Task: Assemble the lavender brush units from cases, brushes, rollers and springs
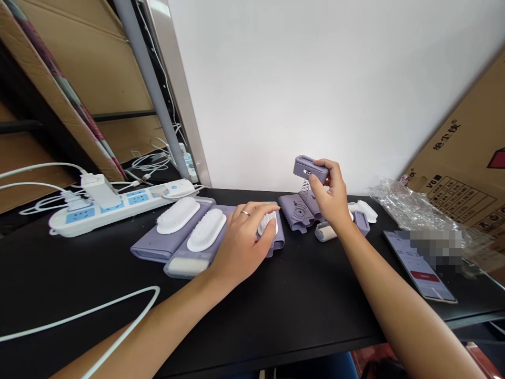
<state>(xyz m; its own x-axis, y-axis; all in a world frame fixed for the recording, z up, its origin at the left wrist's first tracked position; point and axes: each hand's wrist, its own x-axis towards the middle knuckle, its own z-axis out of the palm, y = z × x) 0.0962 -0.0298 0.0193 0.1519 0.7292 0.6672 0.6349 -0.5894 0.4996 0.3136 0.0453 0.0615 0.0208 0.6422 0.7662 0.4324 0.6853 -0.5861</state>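
Observation:
My right hand (331,192) grips a small purple frame-like part (310,169), raised above the table, with a thin coiled strand hanging under it. Below it lie purple pieces (295,212) with a round printed pattern. My left hand (246,237) rests over a white bristled oval piece (268,223) on a purple case, thumb and fingers around its edges; the fingertips' contact is partly hidden. To its left, two more purple cases (152,247) carry white bristled ovals (207,230). A small cream-filled holder (325,232) lies near my right forearm.
A white power strip (130,202) with plugs and cables lies at the left. At the right are a phone (420,268), crumpled clear plastic (410,210) and a cardboard box (465,158). A white cable (130,329) crosses my left forearm.

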